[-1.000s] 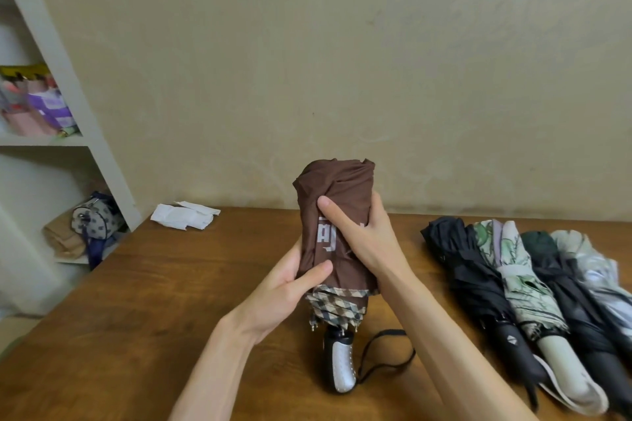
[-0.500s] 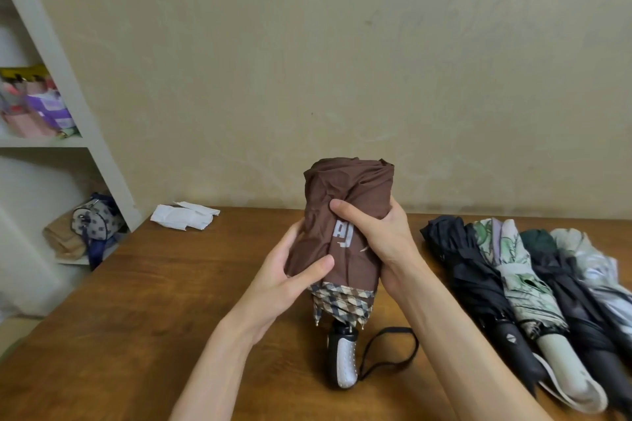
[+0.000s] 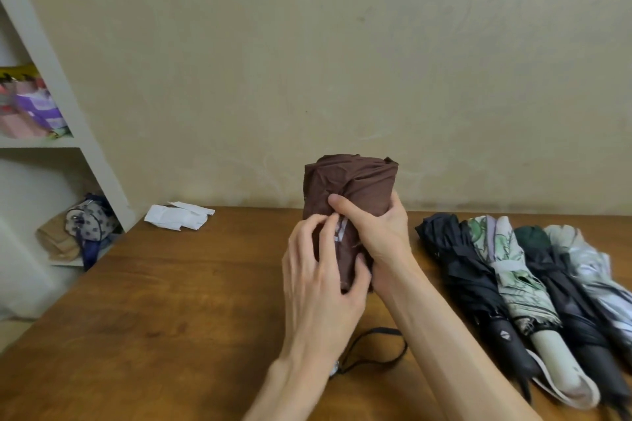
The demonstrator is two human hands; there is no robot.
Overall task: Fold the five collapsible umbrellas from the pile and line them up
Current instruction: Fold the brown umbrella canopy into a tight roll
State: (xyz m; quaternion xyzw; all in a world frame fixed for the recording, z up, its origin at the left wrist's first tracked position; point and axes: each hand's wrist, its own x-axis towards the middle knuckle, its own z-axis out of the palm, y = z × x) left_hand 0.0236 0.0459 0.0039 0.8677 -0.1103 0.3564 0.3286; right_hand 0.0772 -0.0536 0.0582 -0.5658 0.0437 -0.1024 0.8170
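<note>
Black wrist strap [image 3: 378, 343] looped on wooden table [image 3: 171, 318], between forearms. Left hand [image 3: 321, 272] pinches fabric at front of brown umbrella [image 3: 354, 181]; right hand [image 3: 381, 237] wrapped round it, thumb across. Umbrella upright, mid-table. Row of four folded umbrellas [image 3: 506, 270] touching side by side, right. White paper [image 3: 178, 217] by wall.

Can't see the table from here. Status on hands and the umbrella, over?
Right hand grips brown umbrella, upright. Left hand pinches its fabric at the front. Four folded umbrellas lined up to the right. Black wrist strap loose on table.
</note>
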